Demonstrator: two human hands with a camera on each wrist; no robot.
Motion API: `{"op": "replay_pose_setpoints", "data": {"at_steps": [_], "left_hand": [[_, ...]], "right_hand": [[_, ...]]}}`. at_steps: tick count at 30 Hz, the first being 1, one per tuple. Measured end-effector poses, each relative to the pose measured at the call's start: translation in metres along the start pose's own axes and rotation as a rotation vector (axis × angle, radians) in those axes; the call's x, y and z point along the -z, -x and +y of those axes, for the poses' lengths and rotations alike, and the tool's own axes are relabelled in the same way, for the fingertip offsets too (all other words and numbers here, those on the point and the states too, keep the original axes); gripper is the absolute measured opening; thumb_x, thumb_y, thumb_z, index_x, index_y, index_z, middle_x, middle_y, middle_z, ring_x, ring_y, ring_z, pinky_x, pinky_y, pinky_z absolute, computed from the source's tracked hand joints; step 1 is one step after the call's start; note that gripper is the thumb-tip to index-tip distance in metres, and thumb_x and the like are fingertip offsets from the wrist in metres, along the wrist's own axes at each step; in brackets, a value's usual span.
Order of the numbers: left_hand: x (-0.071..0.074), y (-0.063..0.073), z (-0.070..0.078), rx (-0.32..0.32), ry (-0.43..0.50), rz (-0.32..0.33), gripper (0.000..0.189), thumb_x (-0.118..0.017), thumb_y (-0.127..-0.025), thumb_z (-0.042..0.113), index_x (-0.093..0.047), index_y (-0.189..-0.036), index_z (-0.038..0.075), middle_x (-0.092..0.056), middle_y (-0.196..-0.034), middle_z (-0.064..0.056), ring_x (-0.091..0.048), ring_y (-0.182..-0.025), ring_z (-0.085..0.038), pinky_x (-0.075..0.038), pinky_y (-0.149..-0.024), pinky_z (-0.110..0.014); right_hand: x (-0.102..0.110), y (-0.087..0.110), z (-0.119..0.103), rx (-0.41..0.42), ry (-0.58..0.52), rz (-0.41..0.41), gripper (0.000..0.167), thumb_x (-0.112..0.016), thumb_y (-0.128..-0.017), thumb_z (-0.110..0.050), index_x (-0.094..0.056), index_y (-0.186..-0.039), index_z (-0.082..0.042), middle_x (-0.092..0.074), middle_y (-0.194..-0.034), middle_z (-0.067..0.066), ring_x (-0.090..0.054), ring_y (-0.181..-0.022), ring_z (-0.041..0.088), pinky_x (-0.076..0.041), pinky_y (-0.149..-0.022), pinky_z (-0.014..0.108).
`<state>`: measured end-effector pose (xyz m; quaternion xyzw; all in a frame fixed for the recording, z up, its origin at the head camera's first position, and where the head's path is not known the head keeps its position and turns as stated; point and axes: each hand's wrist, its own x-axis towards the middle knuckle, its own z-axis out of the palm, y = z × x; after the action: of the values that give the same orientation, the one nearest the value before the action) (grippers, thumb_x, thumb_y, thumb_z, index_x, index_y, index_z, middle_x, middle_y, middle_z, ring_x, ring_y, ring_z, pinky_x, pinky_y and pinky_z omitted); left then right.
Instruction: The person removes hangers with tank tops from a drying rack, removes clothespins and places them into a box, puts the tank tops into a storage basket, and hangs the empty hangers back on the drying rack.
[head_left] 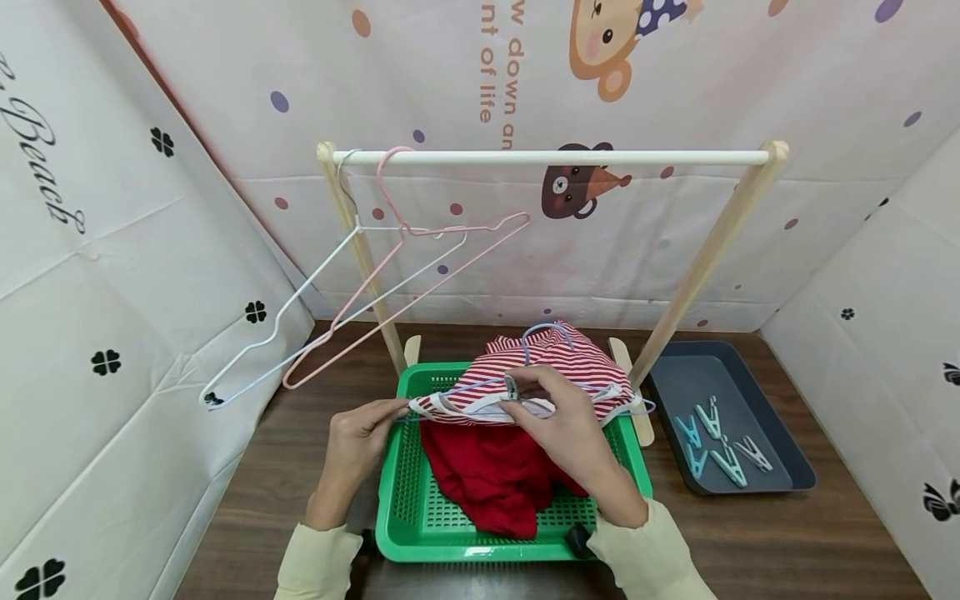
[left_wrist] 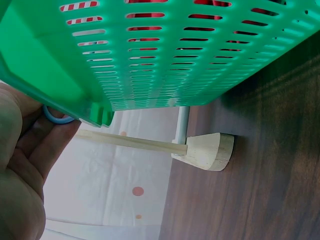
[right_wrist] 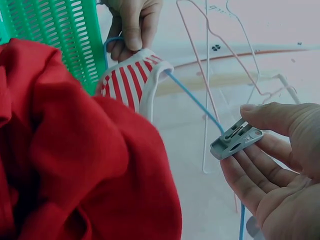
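A red-and-white striped garment (head_left: 551, 360) with white edging lies over the green basket (head_left: 388, 508), with a blue hanger (head_left: 651, 407) through it. My left hand (head_left: 362, 442) pinches the hanger's left end beside the garment's white edge. The looped blue tip (left_wrist: 57, 119) of that end shows at the fingers in the left wrist view. Between thumb and fingers, my right hand (head_left: 570, 429) holds a grey-green clothespin (right_wrist: 236, 140). In the right wrist view the clothespin overlaps the hanger's blue bar (right_wrist: 197, 101). Dark red cloth (head_left: 487, 479) lies bunched in the basket beneath the striped garment.
A white rail (head_left: 480, 157) on wooden legs spans the back. From its left end hang a white hanger (head_left: 288, 304) and a pink hanger (head_left: 450, 283). On the right, a dark grey tray (head_left: 705, 375) holds several clothespins (head_left: 727, 462). Printed sheets enclose the wooden table (head_left: 262, 517).
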<state>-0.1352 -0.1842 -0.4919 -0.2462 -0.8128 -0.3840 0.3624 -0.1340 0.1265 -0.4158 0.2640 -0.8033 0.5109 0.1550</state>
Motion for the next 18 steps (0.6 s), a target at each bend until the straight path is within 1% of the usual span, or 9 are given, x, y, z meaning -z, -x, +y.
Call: {"op": "replay_pose_setpoints", "data": {"at_steps": [4, 7, 9, 11, 14, 18], "left_hand": [[0.000, 0.000, 0.000, 0.007, 0.008, -0.001, 0.029, -0.085, -0.076, -0.018, -0.084, -0.100, -0.001, -0.081, -0.095, -0.010, -0.079, -0.079, -0.027, -0.062, -0.075, -0.026], [0.000, 0.000, 0.000, 0.006, 0.013, -0.001, 0.029, -0.085, -0.076, -0.018, -0.084, -0.100, -0.001, -0.081, -0.095, -0.010, -0.079, -0.079, -0.028, -0.062, -0.076, -0.026], [0.000, 0.000, 0.000, 0.004, 0.011, -0.001, 0.029, -0.085, -0.076, -0.018, -0.084, -0.100, -0.001, -0.081, -0.096, -0.010, -0.079, -0.079, -0.028, -0.062, -0.076, -0.026], [0.000, 0.000, 0.000, 0.005, 0.011, -0.002, 0.030, -0.084, -0.076, -0.018, -0.083, -0.100, -0.001, -0.081, -0.096, -0.010, -0.079, -0.080, -0.028, -0.062, -0.076, -0.026], [0.000, 0.000, 0.000, 0.005, 0.007, 0.000, 0.030, -0.084, -0.076, -0.018, -0.083, -0.100, -0.001, -0.081, -0.096, -0.010, -0.079, -0.080, -0.027, -0.063, -0.076, -0.026], [0.000, 0.000, 0.000, 0.006, -0.006, 0.004, 0.028, -0.085, -0.076, -0.017, -0.084, -0.099, -0.001, -0.080, -0.095, -0.010, -0.079, -0.080, -0.026, -0.063, -0.075, -0.028]], "right_hand": [[0.005, 0.004, 0.005, -0.020, 0.005, 0.015, 0.045, -0.090, -0.085, 0.000, -0.073, -0.125, -0.009, -0.073, -0.112, -0.001, -0.072, -0.100, 0.016, -0.063, -0.084, 0.036], [0.009, 0.006, 0.008, -0.023, 0.003, 0.031, 0.044, -0.089, -0.085, 0.001, -0.073, -0.125, -0.008, -0.073, -0.111, 0.000, -0.073, -0.098, 0.019, -0.063, -0.078, 0.030], [0.012, 0.007, 0.010, -0.024, 0.015, 0.048, 0.044, -0.089, -0.084, 0.001, -0.074, -0.125, -0.008, -0.074, -0.110, 0.001, -0.073, -0.097, 0.020, -0.063, -0.077, 0.030], [0.015, 0.009, 0.012, -0.027, 0.020, 0.065, 0.044, -0.089, -0.084, 0.002, -0.074, -0.124, -0.008, -0.074, -0.110, 0.001, -0.074, -0.096, 0.020, -0.063, -0.075, 0.033], [0.018, 0.011, 0.017, -0.019, 0.008, 0.092, 0.044, -0.088, -0.084, 0.005, -0.073, -0.124, -0.005, -0.075, -0.111, 0.004, -0.074, -0.095, 0.022, -0.062, -0.080, 0.028], [0.023, 0.015, 0.021, -0.024, -0.047, 0.118, 0.043, -0.087, -0.084, 0.008, -0.073, -0.123, -0.002, -0.075, -0.111, 0.008, -0.074, -0.094, 0.026, -0.060, -0.082, 0.021]]}}
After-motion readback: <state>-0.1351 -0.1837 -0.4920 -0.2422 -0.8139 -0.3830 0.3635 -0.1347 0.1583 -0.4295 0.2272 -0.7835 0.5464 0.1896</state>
